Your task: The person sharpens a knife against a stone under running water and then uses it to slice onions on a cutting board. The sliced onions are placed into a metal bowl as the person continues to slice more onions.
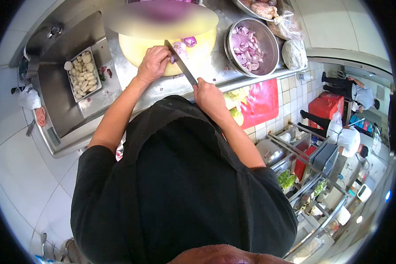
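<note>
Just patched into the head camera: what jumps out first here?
The right hand grips a knife angled across the yellow cutting board, where the left hand steadies purple onion pieces. Right of the board, a metal bowl holds sliced onion; left, a tray of pale pieces.

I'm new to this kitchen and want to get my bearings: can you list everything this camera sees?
cutting board: one, pale yellow, on the steel counter
red onion pieces: a few, purple, on the board by the blade
knife: one, dark blade, over the board
bowl: one, steel, right of the board, holds sliced red onion
tray: one, steel, left of the board, holds pale peeled pieces
bags: a few, clear, at the counter's right end
red board: one, below the counter edge
co-workers: two, in white, far right
left hand: one, on the board beside the blade
right hand: one, gripping the knife's handle
</note>
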### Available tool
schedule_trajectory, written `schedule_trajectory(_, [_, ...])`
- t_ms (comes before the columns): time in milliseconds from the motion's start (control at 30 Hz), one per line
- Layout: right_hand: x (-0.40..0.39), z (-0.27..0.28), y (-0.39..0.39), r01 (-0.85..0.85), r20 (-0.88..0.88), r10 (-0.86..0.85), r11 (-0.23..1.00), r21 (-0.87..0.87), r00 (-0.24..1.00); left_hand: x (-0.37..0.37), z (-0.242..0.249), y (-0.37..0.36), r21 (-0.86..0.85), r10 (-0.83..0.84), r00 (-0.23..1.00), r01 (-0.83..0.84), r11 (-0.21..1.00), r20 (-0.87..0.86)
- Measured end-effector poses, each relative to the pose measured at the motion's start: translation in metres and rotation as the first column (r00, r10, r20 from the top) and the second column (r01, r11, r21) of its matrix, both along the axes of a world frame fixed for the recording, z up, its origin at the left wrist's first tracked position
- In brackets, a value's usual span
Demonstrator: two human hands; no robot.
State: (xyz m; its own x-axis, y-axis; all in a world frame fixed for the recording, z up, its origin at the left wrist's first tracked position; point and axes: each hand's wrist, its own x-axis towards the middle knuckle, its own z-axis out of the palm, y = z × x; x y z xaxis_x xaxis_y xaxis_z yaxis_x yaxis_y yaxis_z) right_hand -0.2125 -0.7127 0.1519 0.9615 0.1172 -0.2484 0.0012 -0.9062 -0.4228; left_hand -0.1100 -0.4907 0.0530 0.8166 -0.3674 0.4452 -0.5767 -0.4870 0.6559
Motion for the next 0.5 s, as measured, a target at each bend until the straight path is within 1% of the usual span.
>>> schedule_trajectory(67, [0.003,-0.006,-0.003,-0.01,-0.006,0.01,1.0,-0.013,1.0,0.002,-0.003,0.001,0.0,-0.012,1.0,0.012,1.0,-0.012])
schedule_trajectory(133, [0.004,0.011,-0.003,-0.007,-0.033,0.007,1.0,-0.019,0.999,0.002,-0.004,0.004,-0.003,-0.013,1.0,0.013,1.0,-0.013])
schedule_trajectory(233, [0.001,0.013,0.002,0.028,-0.045,-0.027,1.0,0.011,0.999,0.0,-0.004,0.002,-0.008,0.003,1.0,-0.003,1.0,-0.007])
schedule_trajectory(333, [0.009,0.002,0.004,-0.031,-0.055,0.029,0.998,-0.05,0.998,0.003,-0.001,0.002,0.005,-0.004,1.0,0.004,1.0,-0.014])
schedule_trajectory(367, [0.009,0.004,0.002,-0.026,-0.064,0.023,0.999,-0.041,0.998,0.003,-0.004,0.003,-0.004,-0.008,1.0,0.008,1.0,-0.018])
schedule_trajectory(433, [0.008,0.025,0.003,-0.006,-0.096,0.003,1.0,-0.024,0.995,0.002,-0.006,0.005,-0.012,-0.008,1.0,0.008,1.0,-0.019])
schedule_trajectory(500, [0.005,0.017,0.004,0.007,-0.091,-0.01,1.0,-0.026,0.996,0.001,-0.008,0.004,-0.018,0.017,1.0,-0.017,1.0,-0.006])
